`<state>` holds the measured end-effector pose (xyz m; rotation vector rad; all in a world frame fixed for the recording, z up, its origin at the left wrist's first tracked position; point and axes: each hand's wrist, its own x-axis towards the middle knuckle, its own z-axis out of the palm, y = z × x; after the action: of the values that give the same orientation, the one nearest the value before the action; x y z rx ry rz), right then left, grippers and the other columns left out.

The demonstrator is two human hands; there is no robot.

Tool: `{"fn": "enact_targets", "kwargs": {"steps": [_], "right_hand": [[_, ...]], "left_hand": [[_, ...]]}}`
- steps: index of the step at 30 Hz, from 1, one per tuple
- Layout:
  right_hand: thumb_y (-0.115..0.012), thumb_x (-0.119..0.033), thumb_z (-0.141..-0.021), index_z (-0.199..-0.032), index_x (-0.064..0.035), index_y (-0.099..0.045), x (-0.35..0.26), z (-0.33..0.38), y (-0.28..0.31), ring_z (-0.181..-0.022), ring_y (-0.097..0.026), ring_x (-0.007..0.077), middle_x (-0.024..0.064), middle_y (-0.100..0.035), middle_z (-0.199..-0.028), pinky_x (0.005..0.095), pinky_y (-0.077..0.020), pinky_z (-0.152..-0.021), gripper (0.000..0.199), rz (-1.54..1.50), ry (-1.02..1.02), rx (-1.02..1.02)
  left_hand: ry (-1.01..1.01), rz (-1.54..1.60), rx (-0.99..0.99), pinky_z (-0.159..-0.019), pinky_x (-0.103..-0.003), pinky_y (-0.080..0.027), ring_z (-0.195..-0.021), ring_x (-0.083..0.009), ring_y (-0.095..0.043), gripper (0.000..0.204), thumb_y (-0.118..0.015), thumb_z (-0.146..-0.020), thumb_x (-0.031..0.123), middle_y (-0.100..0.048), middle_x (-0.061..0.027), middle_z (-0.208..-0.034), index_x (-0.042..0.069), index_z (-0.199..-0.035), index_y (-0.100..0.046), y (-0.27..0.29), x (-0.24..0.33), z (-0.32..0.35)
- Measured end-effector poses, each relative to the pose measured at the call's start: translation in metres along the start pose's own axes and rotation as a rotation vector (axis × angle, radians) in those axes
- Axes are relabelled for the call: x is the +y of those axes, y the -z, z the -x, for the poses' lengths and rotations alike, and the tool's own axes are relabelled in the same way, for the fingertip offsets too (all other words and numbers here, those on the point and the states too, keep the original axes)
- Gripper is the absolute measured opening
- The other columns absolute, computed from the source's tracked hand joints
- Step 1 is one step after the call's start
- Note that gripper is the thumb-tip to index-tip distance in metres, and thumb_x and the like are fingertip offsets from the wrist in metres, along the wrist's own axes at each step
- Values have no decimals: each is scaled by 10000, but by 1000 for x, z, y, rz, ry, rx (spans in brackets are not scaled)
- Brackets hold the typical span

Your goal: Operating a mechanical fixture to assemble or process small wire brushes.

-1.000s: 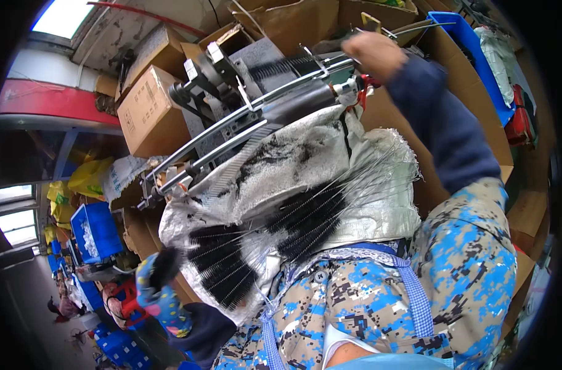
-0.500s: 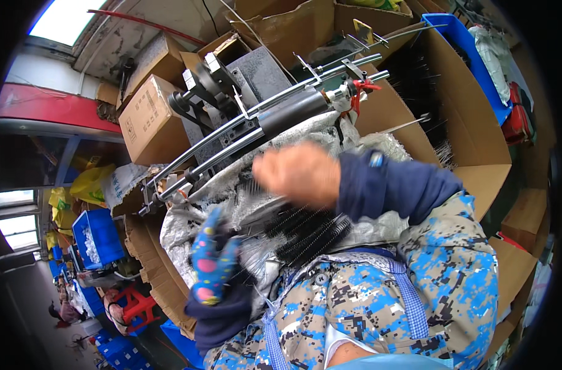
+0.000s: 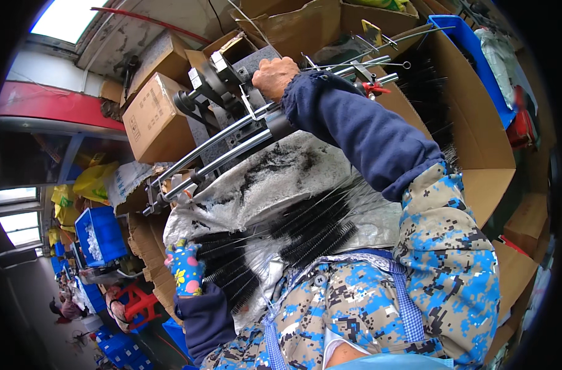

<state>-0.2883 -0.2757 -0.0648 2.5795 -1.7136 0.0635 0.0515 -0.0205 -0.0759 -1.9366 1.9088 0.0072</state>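
My bare right hand is closed in a fist above the machine's rails. A thin metal rod with a ring end runs from this fist toward the right, partly behind my sleeve. In a patterned blue glove, my left hand curls at the outer ends of black twisted-wire brushes on my lap. More black brushes lie fanned beside them on a white woven sack, their bare wire stems crossing it. The machine has two parallel steel rails and a dark cylinder, mostly under my forearm.
A large open cardboard box at the right holds black bristly pieces. Behind it stands a blue bin. A closed carton is left of the machine. Farther left are a blue crate and a red stool.
My right hand has moved up and away from my lap to the machine, the ringed rod travelling with it. My left hand has shifted left and down, and its fingers have curled in.
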Motion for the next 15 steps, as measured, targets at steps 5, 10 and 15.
{"fn": "enact_targets", "kwargs": {"steps": [5, 10, 15], "right_hand": [[-518, -119, -804, -923, -64, -657, 5, 4, -7, -917, -614, 300, 159, -606, -974, 401, -491, -742, 191, -29, 33, 74], [-518, -121, -800, -908, -63, -661, 0, 0, -1, -921, -614, 296, 156, -607, -976, 400, -490, -751, 188, -7, 77, 73], [-519, -121, -799, -939, -61, -650, 9, 7, -2, -927, -610, 299, 165, -599, -991, 408, -487, -765, 200, -61, 28, 73]], "left_hand": [[-13, 77, 39, -771, -401, -439, -926, -282, -554, 331, -614, -645, 60, -610, -50, -984, 197, -941, -667, 20, -12, 11], [9, 174, 225, -688, -378, -458, -807, -282, -586, 222, -552, -649, 9, -605, -77, -836, 123, -805, -663, 57, -47, 43], [-14, 301, 299, -683, -363, -473, -780, -298, -593, 250, -555, -644, -43, -608, -115, -812, 84, -835, -653, 73, -54, 54]]}}
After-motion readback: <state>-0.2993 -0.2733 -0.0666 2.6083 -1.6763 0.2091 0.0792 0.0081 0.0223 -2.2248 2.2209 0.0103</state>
